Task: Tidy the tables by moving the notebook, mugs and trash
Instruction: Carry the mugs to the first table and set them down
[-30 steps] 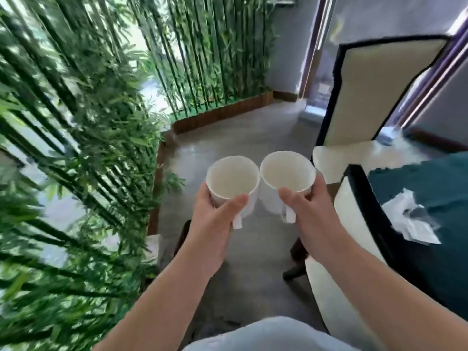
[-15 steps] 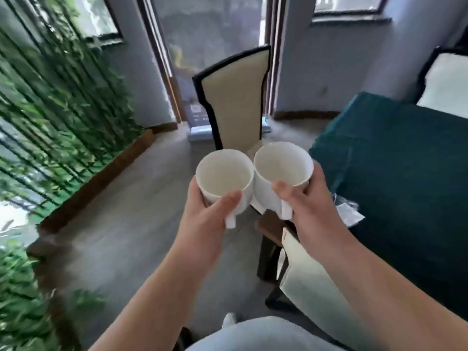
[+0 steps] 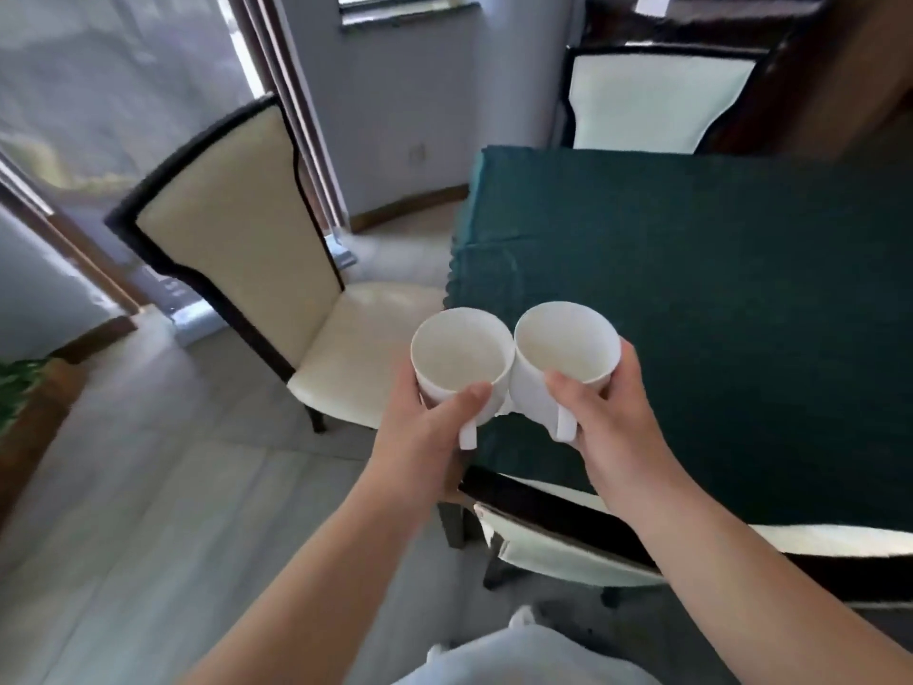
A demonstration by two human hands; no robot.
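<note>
Head view: the left hand is wrapped around a white mug, thumb pressed on its near side above the handle. The right hand grips a second white mug the same way. Both mugs are upright, look empty, and touch rim to rim, held in the air over the near corner of the table with its green cloth. A cream chair stands to the left and another sits tucked in just below the hands. The step in hand is carrying the mugs. Setting them down probably comes next, and that calls for lowering both level onto the bare cloth. The notebook and trash are not in sight, though the picture is a little blurred.
</note>
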